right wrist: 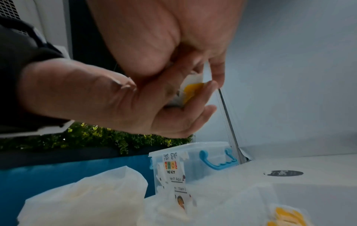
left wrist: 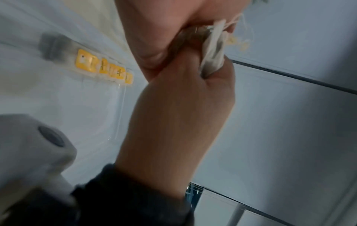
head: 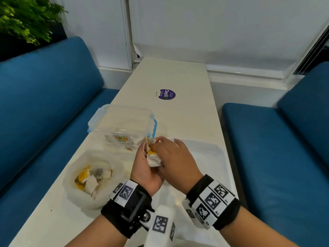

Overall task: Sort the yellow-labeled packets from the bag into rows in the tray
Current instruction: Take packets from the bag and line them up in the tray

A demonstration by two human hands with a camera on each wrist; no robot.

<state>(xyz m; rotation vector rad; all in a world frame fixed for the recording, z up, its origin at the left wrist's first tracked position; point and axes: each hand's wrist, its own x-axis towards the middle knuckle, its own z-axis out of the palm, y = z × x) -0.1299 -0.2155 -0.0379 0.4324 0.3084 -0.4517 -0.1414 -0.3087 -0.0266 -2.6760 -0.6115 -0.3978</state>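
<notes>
My left hand (head: pixel 144 158) is held palm up over the tray and grips a bunch of white packets with yellow labels (head: pixel 153 159). My right hand (head: pixel 160 144) reaches over the bunch, and its thumb and a finger pinch one packet (right wrist: pixel 194 89) at the top. Strings hang from the bunch (left wrist: pixel 212 50). The translucent bag (head: pixel 106 198) lies open at the left with several more packets (head: pixel 89 176) inside. The clear tray (head: pixel 219 157) spreads under and to the right of both hands. A short row of yellow-labeled packets (left wrist: pixel 104 67) lies in it.
A clear lidded box with blue clasps (head: pixel 122 120) stands just beyond the hands, a printed label on its near side. A round purple sticker (head: pixel 166 94) marks the white table (head: pixel 178 73) farther back. Blue bench seats (head: pixel 44 104) flank the table; a plant (head: pixel 26 18) stands far left.
</notes>
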